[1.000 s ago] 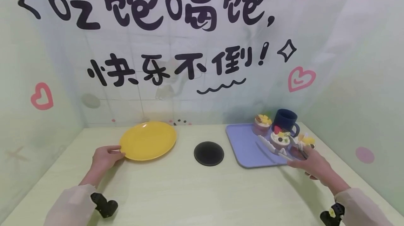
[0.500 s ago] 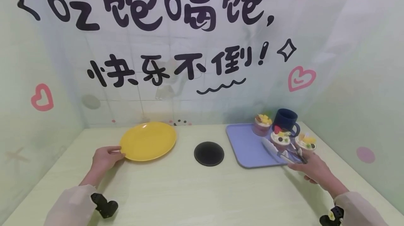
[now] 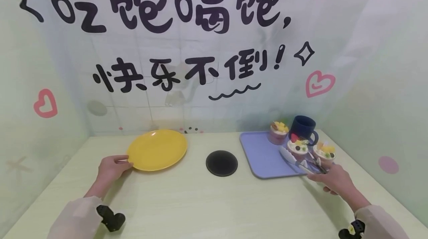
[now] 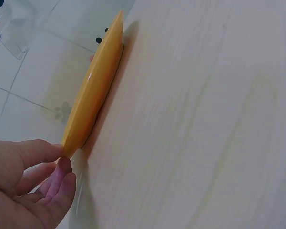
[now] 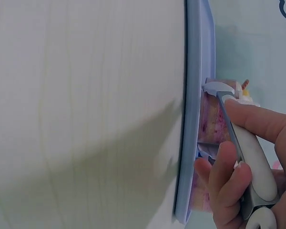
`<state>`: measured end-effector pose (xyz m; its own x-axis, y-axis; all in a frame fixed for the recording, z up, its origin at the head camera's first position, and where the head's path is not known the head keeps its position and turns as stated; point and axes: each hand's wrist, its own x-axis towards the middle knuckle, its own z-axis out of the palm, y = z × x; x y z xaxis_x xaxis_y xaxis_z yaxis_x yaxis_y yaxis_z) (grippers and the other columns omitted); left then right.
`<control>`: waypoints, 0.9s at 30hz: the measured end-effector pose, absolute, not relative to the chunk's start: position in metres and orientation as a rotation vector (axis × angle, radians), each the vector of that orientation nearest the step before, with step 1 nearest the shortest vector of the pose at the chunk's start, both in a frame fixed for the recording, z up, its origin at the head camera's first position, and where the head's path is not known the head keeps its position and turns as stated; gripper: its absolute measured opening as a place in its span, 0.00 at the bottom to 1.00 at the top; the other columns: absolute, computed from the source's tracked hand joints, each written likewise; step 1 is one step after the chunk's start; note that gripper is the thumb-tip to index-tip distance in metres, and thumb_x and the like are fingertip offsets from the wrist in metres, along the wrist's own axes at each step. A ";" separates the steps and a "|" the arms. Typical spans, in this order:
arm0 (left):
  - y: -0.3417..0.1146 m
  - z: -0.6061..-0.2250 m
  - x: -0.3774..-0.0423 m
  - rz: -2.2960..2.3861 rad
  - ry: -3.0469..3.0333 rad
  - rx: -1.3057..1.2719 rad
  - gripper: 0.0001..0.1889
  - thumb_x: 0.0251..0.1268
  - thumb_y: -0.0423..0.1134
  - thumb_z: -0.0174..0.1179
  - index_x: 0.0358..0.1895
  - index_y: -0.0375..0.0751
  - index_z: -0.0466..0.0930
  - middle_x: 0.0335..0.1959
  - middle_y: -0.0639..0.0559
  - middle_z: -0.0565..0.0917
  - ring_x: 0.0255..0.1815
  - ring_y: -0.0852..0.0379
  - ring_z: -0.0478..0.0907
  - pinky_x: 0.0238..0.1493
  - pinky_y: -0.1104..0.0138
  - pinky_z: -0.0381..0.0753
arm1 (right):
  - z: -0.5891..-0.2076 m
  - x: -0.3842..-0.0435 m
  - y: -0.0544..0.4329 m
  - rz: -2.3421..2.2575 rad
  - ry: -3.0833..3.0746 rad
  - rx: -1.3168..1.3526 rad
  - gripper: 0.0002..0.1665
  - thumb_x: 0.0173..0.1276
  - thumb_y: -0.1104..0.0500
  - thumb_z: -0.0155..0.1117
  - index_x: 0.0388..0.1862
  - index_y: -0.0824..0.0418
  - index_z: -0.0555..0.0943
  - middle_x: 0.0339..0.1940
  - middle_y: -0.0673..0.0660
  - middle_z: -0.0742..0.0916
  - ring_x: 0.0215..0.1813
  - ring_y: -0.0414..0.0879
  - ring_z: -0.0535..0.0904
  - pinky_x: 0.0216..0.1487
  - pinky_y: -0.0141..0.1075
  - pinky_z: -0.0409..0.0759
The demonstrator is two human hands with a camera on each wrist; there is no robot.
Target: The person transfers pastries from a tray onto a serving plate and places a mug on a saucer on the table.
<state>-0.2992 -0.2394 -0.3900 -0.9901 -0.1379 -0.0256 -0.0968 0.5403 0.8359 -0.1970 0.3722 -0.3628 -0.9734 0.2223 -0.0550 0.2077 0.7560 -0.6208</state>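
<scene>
My left hand [image 3: 113, 170] pinches the near-left rim of a yellow plate [image 3: 157, 150]. Seen from the left wrist, the thumb and fingers grip the plate's edge [image 4: 93, 90]. At the right, my right hand [image 3: 336, 179] holds grey-and-white tongs [image 3: 295, 163] over the front of a blue tray [image 3: 257, 157]. Their two arms lie on either side of the middle dessert cup [image 3: 297, 149], which is topped with cream and fruit. In the right wrist view, the white tong tip overlaps the pink layered side of a cup [image 5: 212, 119]. Part of the handles is hidden by my fingers.
A second dessert cup [image 3: 325, 151] stands right of the tongs, and a third cup [image 3: 278, 133] at the tray's back. Behind the middle cup is a dark blue mug [image 3: 302, 127]. Between plate and tray lies a black round coaster [image 3: 221, 163]. A printed cloth hangs behind the table.
My right hand has drawn the tongs slightly lower and to the right, and their arms have come closer together around the middle cup. The left hand and plate look unchanged.
</scene>
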 end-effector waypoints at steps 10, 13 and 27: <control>-0.240 -0.391 -0.300 -1.476 -2.725 0.225 0.27 0.56 0.34 0.60 0.55 0.18 0.67 0.40 0.31 0.81 0.31 0.57 0.79 0.29 0.70 0.77 | -0.363 -0.198 0.378 1.019 -2.903 -0.432 0.56 0.47 0.43 0.72 0.66 0.72 0.58 0.28 0.64 0.79 0.17 0.46 0.73 0.17 0.38 0.72; -0.240 -0.390 -0.301 -1.473 -2.730 0.230 0.27 0.56 0.34 0.60 0.55 0.18 0.67 0.40 0.31 0.81 0.31 0.58 0.79 0.29 0.70 0.77 | -0.362 -0.199 0.378 1.037 -2.903 -0.448 0.57 0.47 0.43 0.72 0.66 0.72 0.58 0.27 0.63 0.80 0.17 0.46 0.73 0.17 0.38 0.72; -0.241 -0.390 -0.301 -1.498 -2.713 0.225 0.27 0.56 0.35 0.61 0.55 0.19 0.67 0.37 0.35 0.82 0.28 0.63 0.77 0.27 0.73 0.75 | -0.359 -0.199 0.379 1.019 -2.904 -0.462 0.58 0.45 0.41 0.72 0.66 0.72 0.59 0.40 0.76 0.76 0.18 0.47 0.74 0.19 0.38 0.73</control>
